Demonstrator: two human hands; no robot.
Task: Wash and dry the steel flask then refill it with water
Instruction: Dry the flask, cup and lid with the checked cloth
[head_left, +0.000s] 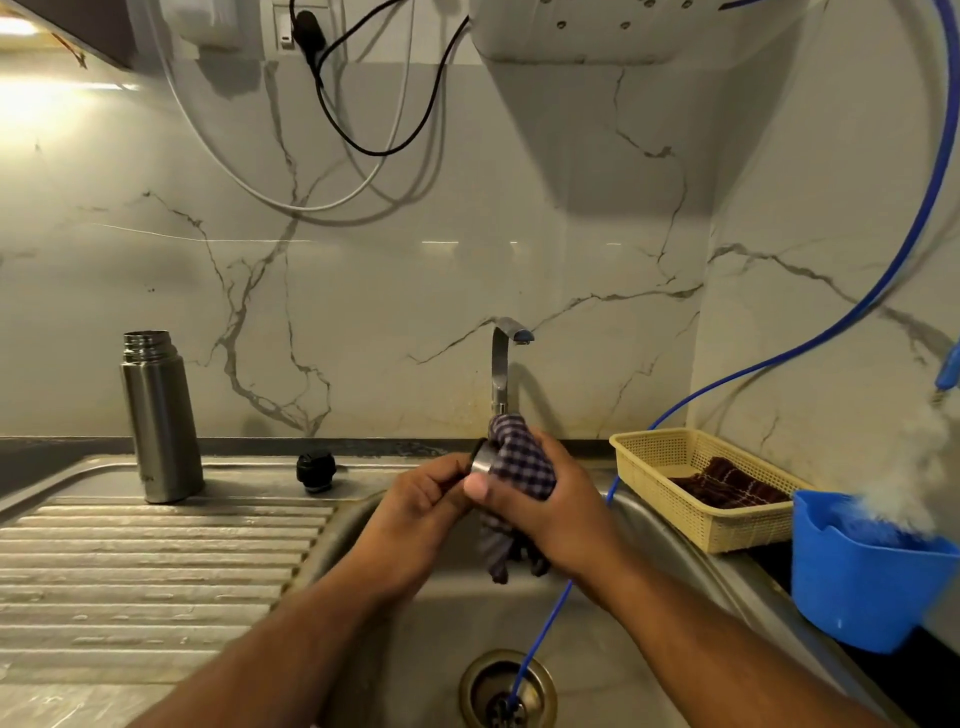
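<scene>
Drying looks to us the step in hand. Our left hand (415, 499) curls its fingers round a small round steel cap (480, 460). Our right hand (556, 509) grips a purple-and-white checked cloth (522, 457) bunched over the cap's far end, its thumb lying across the near side. Both are above the stainless steel sink basin (415, 649).

The tall cylindrical steel flask (161, 415) stands upright and uncapped on the ribbed steel drainboard (156, 561), at nine o'clock from our hands and well apart. A round black stopper (316, 470) lies between, at ten o'clock. No water runs from the bent steel tap (501, 364) at twelve o'clock.

Next, we judge, the cap needs turning inside the cloth, then setting down so both hands can take up the flask. Whether the flask is already dry we cannot tell.

At three o'clock a yellow plastic mesh basket (654, 441) holds a dark checked rag (727, 486), and a blue plastic jug (862, 587) sits at four o'clock. A thin blue hose (545, 618) drops into the drain. Behind stands a grey-veined marble wall (363, 286).
</scene>
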